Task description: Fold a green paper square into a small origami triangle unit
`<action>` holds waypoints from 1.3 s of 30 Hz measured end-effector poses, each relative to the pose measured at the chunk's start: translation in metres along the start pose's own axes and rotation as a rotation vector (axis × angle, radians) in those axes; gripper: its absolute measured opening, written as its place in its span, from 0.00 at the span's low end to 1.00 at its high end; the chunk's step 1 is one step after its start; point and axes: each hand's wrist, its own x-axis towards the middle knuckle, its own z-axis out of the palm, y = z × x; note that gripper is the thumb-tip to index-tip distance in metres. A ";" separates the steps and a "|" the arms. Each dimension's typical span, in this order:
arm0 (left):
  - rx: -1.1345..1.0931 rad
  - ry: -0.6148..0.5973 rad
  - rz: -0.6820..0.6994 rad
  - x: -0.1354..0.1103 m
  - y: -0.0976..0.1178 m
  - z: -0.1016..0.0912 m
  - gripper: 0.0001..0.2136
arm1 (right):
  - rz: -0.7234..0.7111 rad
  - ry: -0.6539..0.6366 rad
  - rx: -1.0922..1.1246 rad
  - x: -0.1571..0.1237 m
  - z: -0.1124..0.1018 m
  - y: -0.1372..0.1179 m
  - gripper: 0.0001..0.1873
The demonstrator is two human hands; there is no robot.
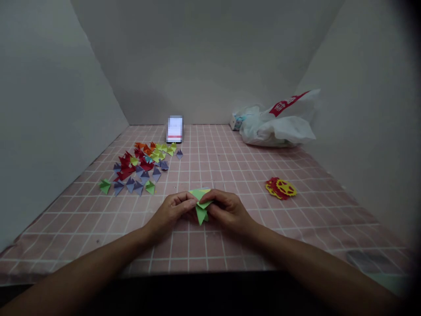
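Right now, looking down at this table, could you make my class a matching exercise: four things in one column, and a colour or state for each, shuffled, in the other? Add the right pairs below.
Things
1. phone
2. green paper
3. bag
4. cutouts

Colour or state
A. white with red print
B. screen lit
C. red and yellow
D. held by left hand and right hand

Pairs: 1-B, 2-D, 3-A, 4-C
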 end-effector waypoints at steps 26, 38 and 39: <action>0.328 0.213 0.156 -0.003 0.013 0.005 0.08 | 0.190 -0.018 -0.058 0.000 -0.004 -0.002 0.08; 0.294 0.278 0.204 0.000 0.007 0.000 0.07 | 0.335 -0.154 0.148 0.001 -0.002 -0.004 0.10; 0.294 0.280 0.202 0.000 0.007 0.001 0.07 | 0.310 -0.140 0.124 0.001 -0.003 -0.005 0.07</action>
